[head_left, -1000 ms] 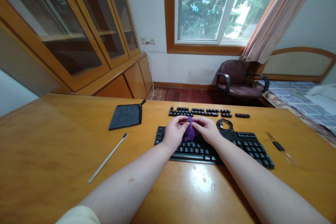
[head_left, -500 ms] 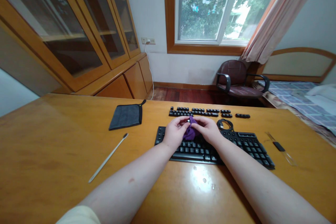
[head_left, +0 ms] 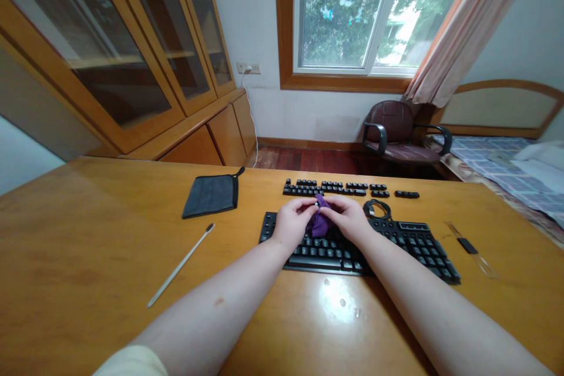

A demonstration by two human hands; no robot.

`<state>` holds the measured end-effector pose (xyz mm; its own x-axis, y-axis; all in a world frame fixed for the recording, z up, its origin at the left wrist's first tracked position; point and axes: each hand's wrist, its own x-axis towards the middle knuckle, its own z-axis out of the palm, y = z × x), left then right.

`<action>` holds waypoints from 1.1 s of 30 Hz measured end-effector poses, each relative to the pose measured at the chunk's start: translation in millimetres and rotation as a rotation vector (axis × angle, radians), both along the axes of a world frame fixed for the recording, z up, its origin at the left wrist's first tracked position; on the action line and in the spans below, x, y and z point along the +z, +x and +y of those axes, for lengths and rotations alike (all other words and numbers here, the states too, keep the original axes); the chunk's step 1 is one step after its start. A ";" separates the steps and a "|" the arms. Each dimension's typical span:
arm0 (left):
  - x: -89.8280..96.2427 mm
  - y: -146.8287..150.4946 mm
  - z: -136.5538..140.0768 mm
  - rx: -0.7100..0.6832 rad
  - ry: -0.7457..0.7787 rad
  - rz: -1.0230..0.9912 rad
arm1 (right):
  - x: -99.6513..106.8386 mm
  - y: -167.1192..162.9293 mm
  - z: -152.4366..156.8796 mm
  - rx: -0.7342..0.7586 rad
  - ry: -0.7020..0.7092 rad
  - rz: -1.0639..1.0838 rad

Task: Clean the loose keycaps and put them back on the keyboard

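Observation:
A crumpled purple cloth (head_left: 320, 225) is pinched between my two hands, above the middle of a black keyboard (head_left: 324, 262). My left hand (head_left: 292, 220) has its thumb and fingers closed on the cloth's left side. From the right, my right hand (head_left: 349, 217) grips it the same way. Something small and pale shows at the cloth's upper edge by the left fingertips; I cannot make out what it is. Loose black keycaps (head_left: 325, 188) lie in rows behind the keyboard, whose upper key rows are partly hidden by my hands.
A coiled black cable (head_left: 378, 210) lies behind the keyboard. To the left are a dark grey cloth (head_left: 211, 195) with a loop and a thin pale brush (head_left: 180, 265). A wire tool with a black grip (head_left: 467, 245) lies to the right on the wooden desk (head_left: 88, 247).
The purple cloth has shifted slightly within my fingertips, and its folds hang a little differently. Both hands stay in nearly the same place.

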<state>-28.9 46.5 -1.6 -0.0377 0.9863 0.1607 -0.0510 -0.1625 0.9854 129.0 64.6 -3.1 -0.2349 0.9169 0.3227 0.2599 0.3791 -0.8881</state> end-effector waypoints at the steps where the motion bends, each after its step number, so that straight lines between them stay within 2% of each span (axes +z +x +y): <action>1: 0.0 0.2 -0.1 0.004 0.000 0.003 | -0.2 0.2 0.3 -0.002 0.000 0.000; 8: 0.9 0.0 -1.7 0.002 0.019 0.009 | 4.6 1.1 -0.7 -0.068 0.053 -0.020; 21: -0.7 3.5 -1.5 -0.062 0.016 -0.035 | -2.8 0.1 0.2 -0.060 0.019 -0.010; 28: -3.1 3.5 0.1 -0.055 0.038 -0.027 | 8.0 0.1 -3.3 -0.068 0.146 -0.024; 33: -2.2 4.1 -0.4 -0.067 0.020 -0.020 | 9.8 3.6 -5.8 -0.025 0.147 -0.004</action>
<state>-24.8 46.1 -3.8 0.0246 0.9833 0.1803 -0.0817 -0.1777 0.9807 132.7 58.8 6.7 -0.2140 0.8653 0.4533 0.2741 0.4986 -0.8223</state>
